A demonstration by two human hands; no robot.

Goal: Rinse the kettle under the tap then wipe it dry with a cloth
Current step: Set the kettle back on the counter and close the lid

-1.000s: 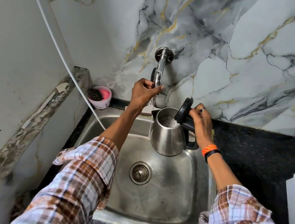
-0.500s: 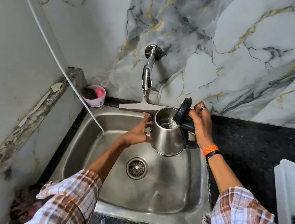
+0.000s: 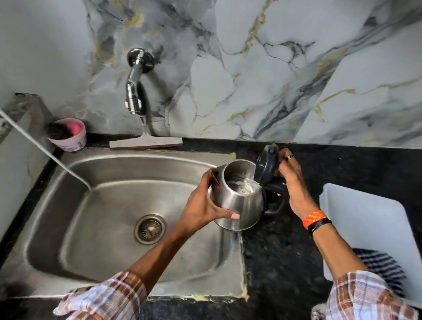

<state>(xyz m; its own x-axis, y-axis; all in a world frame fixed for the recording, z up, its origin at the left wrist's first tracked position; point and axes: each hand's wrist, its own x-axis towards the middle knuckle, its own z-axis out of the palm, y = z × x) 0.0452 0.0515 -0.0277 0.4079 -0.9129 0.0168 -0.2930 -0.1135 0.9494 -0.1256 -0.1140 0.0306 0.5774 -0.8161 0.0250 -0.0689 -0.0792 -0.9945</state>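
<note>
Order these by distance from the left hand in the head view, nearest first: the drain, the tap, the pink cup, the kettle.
1. Kettle: held by the left hand.
2. Drain: in the sink, below-left of the hand.
3. Tap: on the wall, up-left.
4. Pink cup: far-left corner.

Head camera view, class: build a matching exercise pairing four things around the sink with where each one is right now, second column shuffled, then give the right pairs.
Things
1. shiny steel kettle
2. chrome wall tap
3. pink round tub
4. white plastic tray

Places
A. on the black counter, right of the sink
B. at the sink's back left corner
C. held in both hands above the sink's right edge
D. fixed to the marble wall behind the sink

Pairs: 1-C, 2-D, 3-B, 4-A
</note>
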